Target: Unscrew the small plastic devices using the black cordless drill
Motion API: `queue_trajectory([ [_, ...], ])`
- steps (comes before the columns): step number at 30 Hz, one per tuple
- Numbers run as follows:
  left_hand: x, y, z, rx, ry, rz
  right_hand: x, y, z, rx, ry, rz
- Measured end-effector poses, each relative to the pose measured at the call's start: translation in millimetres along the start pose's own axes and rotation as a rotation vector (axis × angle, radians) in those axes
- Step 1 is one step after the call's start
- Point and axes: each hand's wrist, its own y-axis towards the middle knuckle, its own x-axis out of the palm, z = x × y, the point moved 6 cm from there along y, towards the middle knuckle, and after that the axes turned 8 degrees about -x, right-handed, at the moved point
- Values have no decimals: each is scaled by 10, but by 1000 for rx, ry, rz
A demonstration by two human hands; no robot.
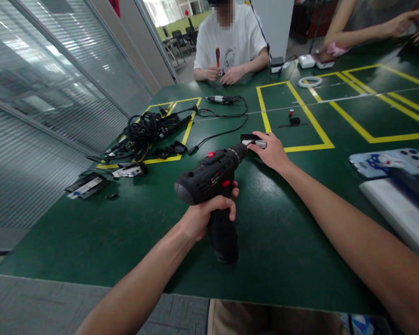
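Note:
A black cordless drill (pixel 209 179) with red buttons is gripped by my left hand (pixel 209 214), fingers wrapped round its handle. Its chuck points away and to the right, and the bit meets or nearly meets a small black-and-silver part (pixel 258 143); contact cannot be made out. My right hand (pixel 270 151) pinches that part from the right, with thumb and fingers at its edges. The part's underside and far side are hidden.
Tangled black cables (pixel 150 130) and loose dark parts lie left. A slim power tool (pixel 219 99) with a cord rests ahead. Right are a phone (pixel 391 163) and a white box (pixel 398 209). Across the green table (pixel 125 251), a person (pixel 226 46) holds a screwdriver (pixel 217 56); another person sits far right.

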Motion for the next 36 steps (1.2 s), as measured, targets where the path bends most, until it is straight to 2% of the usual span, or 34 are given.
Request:
queue_trajectory([
  [23, -19, 15, 0, -26, 17, 17, 4, 0, 1, -13, 10, 4],
  [36, 17, 48, 28, -32, 53, 39, 46, 58, 66, -47, 21, -71],
])
